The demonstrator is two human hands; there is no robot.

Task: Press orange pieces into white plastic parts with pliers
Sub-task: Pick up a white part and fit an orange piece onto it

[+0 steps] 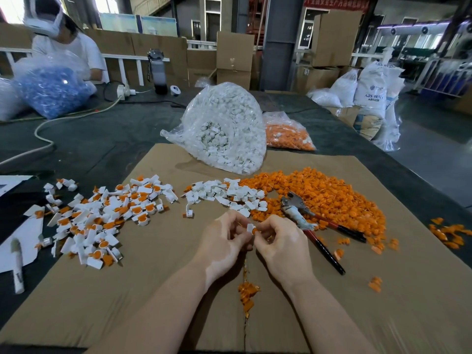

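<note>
orange piece (254, 230) against white part (249, 228), pinched between left hand (224, 238), right hand (277, 241).

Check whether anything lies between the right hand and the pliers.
Nothing visible does. The pliers lie on the cardboard just right of the right hand, their handles pointing toward the person and bare cardboard between.

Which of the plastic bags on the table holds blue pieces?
The bag of blue pieces at the far left, beside the other person. The big middle bag holds white parts, and the small bag behind it holds orange ones.
</note>
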